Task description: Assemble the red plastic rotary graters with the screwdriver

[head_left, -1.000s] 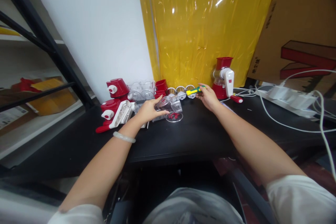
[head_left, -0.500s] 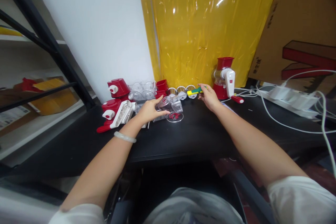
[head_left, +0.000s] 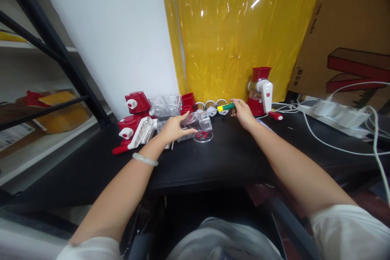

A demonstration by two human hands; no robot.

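My left hand (head_left: 174, 128) grips a clear plastic housing (head_left: 198, 120) with a red mark on it, tilted on its side above the black table (head_left: 195, 166). Below the housing a round clear base (head_left: 203, 135) shows red parts through it. My right hand (head_left: 243, 112) is closed around a screwdriver (head_left: 229, 107) with a green and yellow handle. Its thin shaft points left at the right side of the housing; whether the tip touches a screw is too small to tell. Behind stand several metal grater drums (head_left: 211, 107) with white rims.
An assembled red and white rotary grater (head_left: 262, 91) stands at the back right. Red bases (head_left: 134, 102), a white crank handle (head_left: 141, 133), clear parts (head_left: 166, 103) and red hoppers (head_left: 187, 102) crowd the left. White cables and a power strip (head_left: 338, 115) lie at right.
The screwdriver handle has turned slightly in my right hand, showing more green. My left hand and the housing have stayed in place.
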